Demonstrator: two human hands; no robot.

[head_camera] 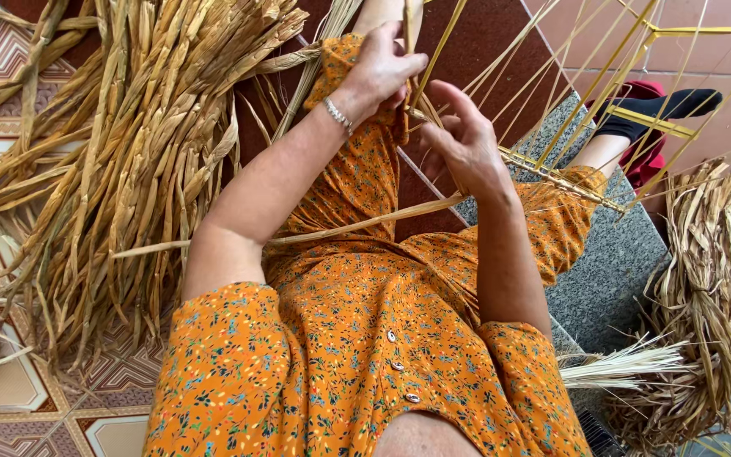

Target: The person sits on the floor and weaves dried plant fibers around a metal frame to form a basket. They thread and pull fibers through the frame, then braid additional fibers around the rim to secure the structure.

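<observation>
Above the orange dress, the left hand pinches a straw strand shut-fingered, the right hand half open beside it, touching the strands, straw pile left.

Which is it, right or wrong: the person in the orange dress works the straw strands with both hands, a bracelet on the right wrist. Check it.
Wrong. In the head view the bracelet is on the left wrist; the right hand has a bare wrist. Both hands work the straw strands.

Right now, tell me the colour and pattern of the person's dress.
Orange dress with a small multicoloured floral print, clearest in the head view.
</observation>
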